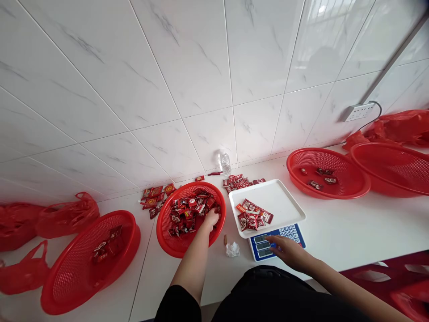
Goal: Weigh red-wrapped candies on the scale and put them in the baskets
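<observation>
My left hand (212, 218) reaches into a round red plastic basket (161, 235), at the right side of a heap of small red and brown snack packets (187, 210). Its fingers are mostly hidden from me, so their grip is unclear. My right hand (286, 251) is open over the blue panel of a digital scale (256, 255), fingers stretched toward its displays and holding nothing. On the scale sits a white tray (281, 199) with several red snack packets (253, 215) at its left side.
Loose packets (239, 182) lie near a clear plastic bottle (225, 164) by the tiled wall; more packets (156, 197) lie left. Crumpled white tissue (232, 249) sits before the scale. Red baskets (130, 250) (363, 181) and red bags (67, 217) stand on both sides. A power strip (358, 112) hangs right.
</observation>
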`<state>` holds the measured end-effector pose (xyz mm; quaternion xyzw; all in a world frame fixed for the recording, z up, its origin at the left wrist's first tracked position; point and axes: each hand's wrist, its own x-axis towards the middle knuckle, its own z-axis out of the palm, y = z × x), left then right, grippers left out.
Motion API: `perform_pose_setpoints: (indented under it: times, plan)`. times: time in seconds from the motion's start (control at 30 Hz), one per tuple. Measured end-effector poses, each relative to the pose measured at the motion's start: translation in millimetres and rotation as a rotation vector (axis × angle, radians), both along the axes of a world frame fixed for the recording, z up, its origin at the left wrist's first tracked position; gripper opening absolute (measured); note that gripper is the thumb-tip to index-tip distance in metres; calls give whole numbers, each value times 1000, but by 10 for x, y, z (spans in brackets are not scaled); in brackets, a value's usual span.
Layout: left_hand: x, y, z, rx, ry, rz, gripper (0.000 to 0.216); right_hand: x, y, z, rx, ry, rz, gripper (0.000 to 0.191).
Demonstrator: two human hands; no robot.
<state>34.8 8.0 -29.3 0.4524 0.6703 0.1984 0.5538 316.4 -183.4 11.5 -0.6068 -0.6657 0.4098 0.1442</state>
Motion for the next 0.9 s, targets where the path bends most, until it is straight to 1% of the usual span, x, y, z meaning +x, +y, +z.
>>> perform_pose_setpoints:
  times: [0.1, 0.2, 0.3, 0.43, 0.5, 0.57, 0.67, 0.73, 0.77, 0.83, 0.9]
  plan:
    - [43, 8, -10, -48, -14, 8, 31, 44, -32, 25, -13, 0, -20, 41]
    - [18, -5, -17, -79, -68, 33, 22, 71, -61, 23, -32, -3, -39, 41]
    - [-48, -46, -21, -80, -118, 85, 18, 56, -64, -2, -38, 4, -36, 41]
    - [-148, -137, -1, -65, -175, 144, 17, 5, -33, -46, 2, 23, -2, 39]
    - [-192, -177, 38, -44, -201, 174, 16, -12, -15, -63, 9, 30, 11, 39]
    - [-225, -214, 113, -9, -233, 204, 16, -19, -4, -69, 8, 35, 9, 39]
    - [-222, -315, 308, 46, -304, 213, 20, -30, 0, -34, 6, 66, -9, 39]
    - [-159, -445, 472, 66, -381, 161, 25, -51, 0, 28, -4, 113, -34, 39]
    - [-107, -531, 552, 65, -428, 107, 28, -66, 2, 71, -14, 149, -50, 40]
    - [32, -732, 692, 21, -486, -37, 35, -106, 11, 172, -40, 247, -79, 44]
    - [198, -940, 788, -83, -494, -214, 36, -150, 28, 282, -67, 361, -104, 49]
